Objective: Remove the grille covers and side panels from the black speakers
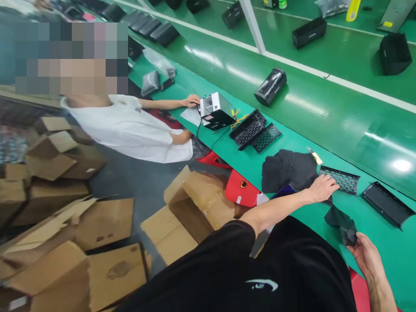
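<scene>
My left hand (pixel 323 188) reaches over the green table, its bent fingers at the near-left end of a black perforated grille panel (pixel 346 180). Just left of that hand lies a fanned pile of thin black cloth pieces (pixel 286 170). My right hand (pixel 367 253), nearer the table's front edge, pinches a crumpled black cloth piece (pixel 342 223) by its lower end. To the right of the grille panel rests a curved, solid black plastic shell (pixel 387 203). A small yellowish tool (pixel 315 156) lies behind the cloth pile.
A co-worker in a white shirt (pixel 130 125) sits at left, one hand by a white-and-black box device (pixel 216 110). More black grille shells (pixel 248 130) lie near it. Black speaker-like units (pixel 271 86) stand on the green conveyor (pixel 312 99). Open cardboard boxes (pixel 191 203) cover the floor.
</scene>
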`<state>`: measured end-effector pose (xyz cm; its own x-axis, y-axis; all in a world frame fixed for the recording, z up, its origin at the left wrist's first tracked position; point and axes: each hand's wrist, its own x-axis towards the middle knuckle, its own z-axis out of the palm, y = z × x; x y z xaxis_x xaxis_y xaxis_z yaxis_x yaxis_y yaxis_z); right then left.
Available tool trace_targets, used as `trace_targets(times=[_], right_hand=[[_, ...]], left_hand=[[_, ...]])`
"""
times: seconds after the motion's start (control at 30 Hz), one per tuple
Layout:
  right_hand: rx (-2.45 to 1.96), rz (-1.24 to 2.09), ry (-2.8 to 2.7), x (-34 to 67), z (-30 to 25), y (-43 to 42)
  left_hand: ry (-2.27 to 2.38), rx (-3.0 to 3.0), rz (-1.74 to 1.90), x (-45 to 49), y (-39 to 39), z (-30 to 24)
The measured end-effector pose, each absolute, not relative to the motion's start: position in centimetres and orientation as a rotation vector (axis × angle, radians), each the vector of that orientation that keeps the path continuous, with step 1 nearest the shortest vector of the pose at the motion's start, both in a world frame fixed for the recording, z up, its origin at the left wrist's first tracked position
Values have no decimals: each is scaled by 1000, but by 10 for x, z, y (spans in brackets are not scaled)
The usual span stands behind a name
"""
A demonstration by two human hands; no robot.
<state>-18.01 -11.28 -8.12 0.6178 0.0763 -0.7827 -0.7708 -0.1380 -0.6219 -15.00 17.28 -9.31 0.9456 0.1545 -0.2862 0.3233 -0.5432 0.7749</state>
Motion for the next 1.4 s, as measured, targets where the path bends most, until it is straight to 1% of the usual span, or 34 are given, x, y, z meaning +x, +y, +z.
trace_targets(times=[0.2, 0.37, 0.47, 0.53, 0.6, 0.67, 0.73, 0.8, 0.87, 0.97, 1.07, 1.2, 1.3, 1.4], right_hand=[[-1550, 728, 691, -200, -90, -116], [-1560, 614, 759, -201, -75, -134], [-1579, 633, 745, -191, -50, -153], [-1596, 756, 679, -182, -30, -155], [-1598, 933, 578, -173, -12, -144], [-1561, 1065, 511, -165, 2, -123], [-1497, 1113, 489, -157, 11, -102], [-1463, 1096, 475, -147, 14, -86], [-1496, 1070, 424, -135, 9, -78], [-1714, 1051, 247, -111, -11, -68], [-1943, 1031, 105, -82, -40, -51], [-2246, 980, 39, -40, -70, -24], [-2480, 901, -23, -20, -76, -13], [-2609, 815, -116, -16, -77, -9]], left_hand=[[-340, 2331, -240, -200, 165, -113], [-448, 2431, -234, -234, 176, -125], [-392, 2412, -320, -237, 176, -117], [-292, 2375, -348, -231, 169, -105], [-244, 2268, -312, -220, 157, -92], [-315, 2079, -275, -206, 142, -80], [-393, 1851, -331, -192, 134, -72], [-292, 1659, -456, -182, 135, -69], [-82, 1525, -561, -175, 149, -66], [107, 1531, -576, -162, 179, -61], [175, 1791, -563, -144, 203, -56], [380, 2228, -610, -123, 209, -56], [405, 2429, -644, -120, 203, -59], [397, 2500, -683, -129, 199, -59]])
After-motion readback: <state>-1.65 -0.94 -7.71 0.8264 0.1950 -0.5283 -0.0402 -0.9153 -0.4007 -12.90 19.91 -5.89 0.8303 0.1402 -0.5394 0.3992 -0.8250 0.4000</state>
